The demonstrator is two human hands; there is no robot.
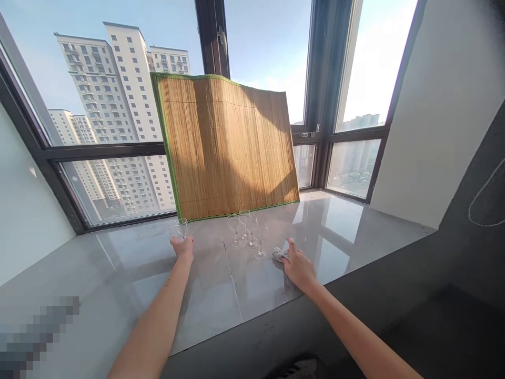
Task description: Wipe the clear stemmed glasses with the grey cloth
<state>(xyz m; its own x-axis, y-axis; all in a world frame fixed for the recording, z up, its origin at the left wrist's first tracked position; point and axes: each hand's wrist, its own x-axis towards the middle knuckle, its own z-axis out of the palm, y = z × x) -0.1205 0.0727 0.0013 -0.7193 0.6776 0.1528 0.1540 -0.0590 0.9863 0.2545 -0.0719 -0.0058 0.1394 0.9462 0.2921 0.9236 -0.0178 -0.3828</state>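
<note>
My left hand [182,247] is closed round the lower part of a clear wine glass [182,227], whose bowl shows above the fingers near the foot of the bamboo mat. Over to the right, my right hand [299,265] grips a crumpled grey-white cloth [280,255] against the tiled ledge. Between the two hands several more stemmed glasses stand upright in a group; the nearest glass [260,247] is a short way left of the cloth. The glasses are thin and see-through, so their edges are hard to make out.
A bamboo mat [232,147] with green edging leans against the window frame behind the glasses. The shiny grey tiled ledge [205,316] ends at a front edge near my forearms. White walls flank it, and a shoe [300,368] shows below.
</note>
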